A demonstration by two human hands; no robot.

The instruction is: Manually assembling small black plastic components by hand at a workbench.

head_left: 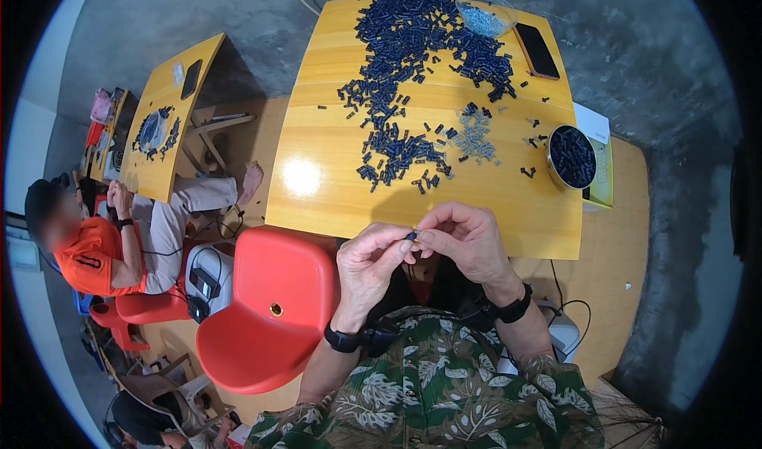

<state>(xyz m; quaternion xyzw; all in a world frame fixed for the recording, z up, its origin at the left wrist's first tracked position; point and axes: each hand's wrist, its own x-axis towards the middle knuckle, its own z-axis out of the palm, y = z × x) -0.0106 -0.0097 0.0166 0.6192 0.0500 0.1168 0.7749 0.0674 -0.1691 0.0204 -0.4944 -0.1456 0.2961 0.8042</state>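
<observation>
Broadly, the yellow surface stretches ahead of the left grip and right grip. Farther ahead of them sprawls a heap of dark parts; ahead-right stands a filled bowl, and nearer ahead lie clear bits. Both grips' fingertips pinch one small dark piece between them.
</observation>
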